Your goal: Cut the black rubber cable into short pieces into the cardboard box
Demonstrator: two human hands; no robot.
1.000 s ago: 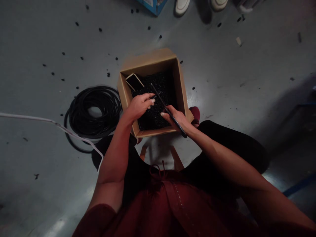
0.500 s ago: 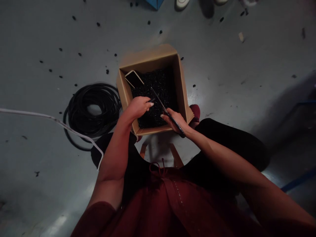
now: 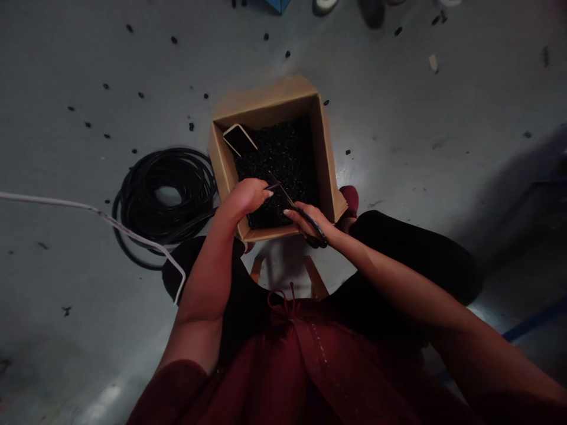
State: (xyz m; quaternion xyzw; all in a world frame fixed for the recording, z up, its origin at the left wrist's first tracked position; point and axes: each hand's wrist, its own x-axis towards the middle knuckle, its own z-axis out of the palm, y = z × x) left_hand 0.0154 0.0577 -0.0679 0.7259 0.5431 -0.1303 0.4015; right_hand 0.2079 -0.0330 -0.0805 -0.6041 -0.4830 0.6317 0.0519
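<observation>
Over the near left part of a cardboard box (image 3: 328, 159), my left hand (image 3: 251, 196) is closed on a black corrugated tube (image 3: 206, 216), whose short end sticks out past my fingers. My right hand (image 3: 308, 219) holds black-handled scissors (image 3: 317, 227) over the box's near right side. Their blades are parted around the tube's end. Many small black pieces (image 3: 287, 153) fill the bottom of the box. A phone-like dark rectangle with a pale edge (image 3: 240, 140) leans in its far left corner.
A coil of black tube (image 3: 128, 198) lies on the floor left of the box. A white cable (image 3: 128, 234) crosses at the left. Small black bits dot the floor. Another person's shoes (image 3: 325, 6) and a blue object (image 3: 278, 5) are at the top edge.
The scissors' blades have opened and moved toward my left hand, now around the tube's end. My left hand has shifted slightly nearer my body, and more tube shows behind its wrist.
</observation>
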